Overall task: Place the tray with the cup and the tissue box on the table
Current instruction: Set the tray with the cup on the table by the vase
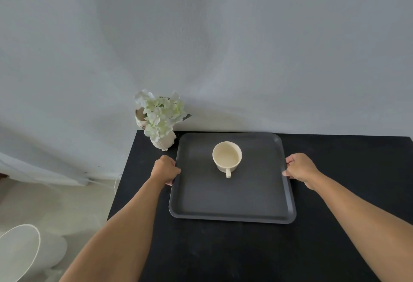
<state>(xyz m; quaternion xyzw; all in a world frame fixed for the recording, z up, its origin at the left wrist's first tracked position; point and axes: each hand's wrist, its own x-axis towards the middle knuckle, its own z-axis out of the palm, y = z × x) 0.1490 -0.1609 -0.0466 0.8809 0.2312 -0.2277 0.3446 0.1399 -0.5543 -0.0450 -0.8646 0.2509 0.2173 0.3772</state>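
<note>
A dark grey rectangular tray (232, 203) lies over the black table (223, 252), near its back edge. An empty cream cup (226, 156) stands upright on the tray's far half, its handle pointing toward me. My left hand (165, 169) grips the tray's left rim, fingers curled under the edge. My right hand (299, 167) grips the right rim the same way. I cannot tell whether the tray rests on the table or hovers just above it. No tissue box is in view.
A white vase with pale green-white flowers (161, 123) stands at the table's back left corner, close to the tray's far left corner. A grey wall rises behind the table. A white round stool (24, 250) sits on the floor at lower left.
</note>
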